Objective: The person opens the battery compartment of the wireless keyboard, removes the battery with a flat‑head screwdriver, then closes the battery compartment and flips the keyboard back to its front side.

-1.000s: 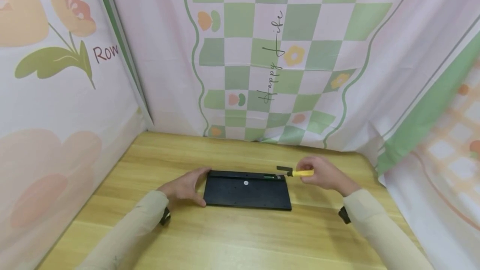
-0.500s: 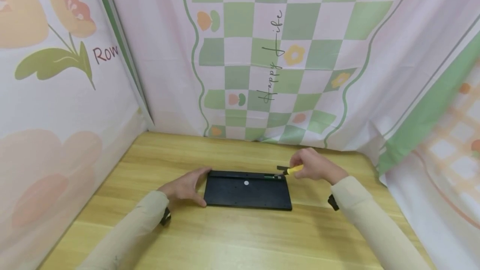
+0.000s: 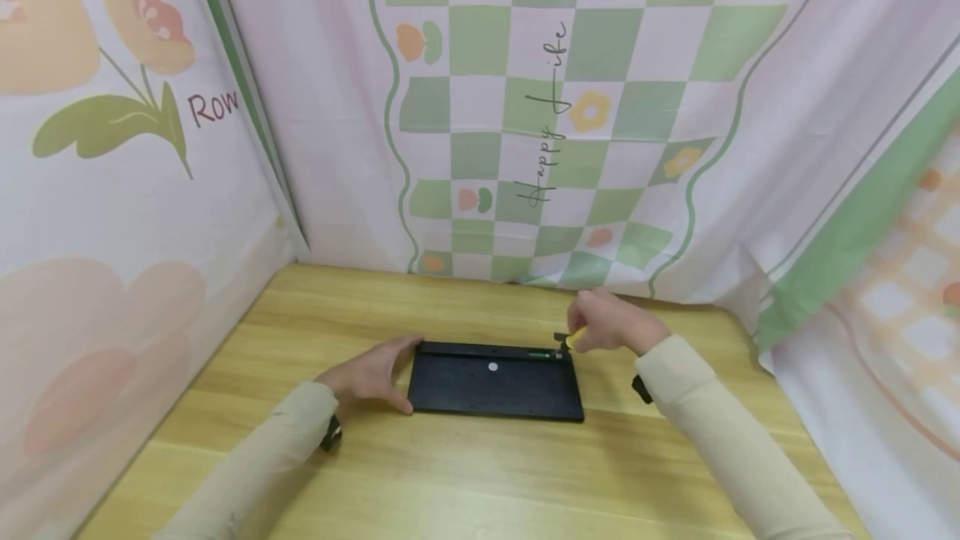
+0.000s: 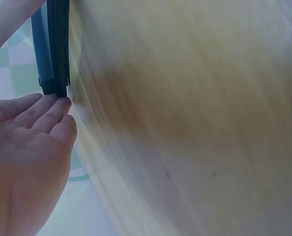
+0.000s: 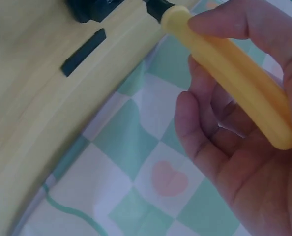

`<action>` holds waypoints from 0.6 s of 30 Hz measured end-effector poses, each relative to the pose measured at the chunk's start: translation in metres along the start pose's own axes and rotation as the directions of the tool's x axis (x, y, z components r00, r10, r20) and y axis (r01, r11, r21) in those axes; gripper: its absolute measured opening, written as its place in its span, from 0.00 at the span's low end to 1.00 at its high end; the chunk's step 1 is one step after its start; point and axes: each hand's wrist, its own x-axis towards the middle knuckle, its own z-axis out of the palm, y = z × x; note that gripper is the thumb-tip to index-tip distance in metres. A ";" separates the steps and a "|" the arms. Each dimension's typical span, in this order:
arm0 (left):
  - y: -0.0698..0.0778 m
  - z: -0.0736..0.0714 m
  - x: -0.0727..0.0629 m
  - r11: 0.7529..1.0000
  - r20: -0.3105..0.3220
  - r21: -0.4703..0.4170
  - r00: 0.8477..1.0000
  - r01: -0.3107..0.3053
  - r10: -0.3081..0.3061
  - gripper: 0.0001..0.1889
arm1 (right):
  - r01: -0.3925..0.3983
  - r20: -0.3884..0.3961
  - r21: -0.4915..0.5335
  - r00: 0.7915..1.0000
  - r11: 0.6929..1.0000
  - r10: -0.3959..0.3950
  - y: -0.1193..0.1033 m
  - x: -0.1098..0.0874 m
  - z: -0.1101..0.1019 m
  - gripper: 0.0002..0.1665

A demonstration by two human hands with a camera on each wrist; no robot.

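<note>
A black keyboard (image 3: 495, 394) lies underside up on the wooden table, a long raised ridge along its far side. Near the ridge's right end is an uncovered battery slot with a green battery (image 3: 538, 354) in it. My left hand (image 3: 369, 373) holds the keyboard's left end, thumb at the near corner and fingers at the far one; the left wrist view shows the fingertips against its edge. My right hand (image 3: 611, 323) grips a screwdriver (image 5: 229, 73) by its yellow handle, its tip down at the slot and hidden in the right wrist view.
A small black battery cover (image 5: 84, 52) lies on the table just behind the keyboard's right end. Printed fabric (image 3: 517, 107) hangs at the table's back edge, with more along the left and right sides.
My right hand has moved left and slightly away, tipping the screwdriver more steeply over the slot. The left hand and the keyboard stay in place.
</note>
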 end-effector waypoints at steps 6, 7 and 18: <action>0.001 0.000 0.000 0.999 -0.001 0.027 1.000 -0.018 0.018 0.67 | 0.018 0.003 -0.042 1.000 0.999 -0.018 -0.004 0.005 0.000 0.06; 0.001 0.000 0.000 1.000 -0.001 0.025 1.000 -0.020 0.020 0.67 | 0.024 0.001 -0.046 1.000 0.999 -0.024 -0.003 0.005 0.000 0.06; -0.001 0.000 -0.001 0.999 -0.002 0.028 0.999 -0.039 0.039 0.67 | 0.084 -0.037 0.005 0.996 0.996 -0.084 0.032 -0.001 0.004 0.09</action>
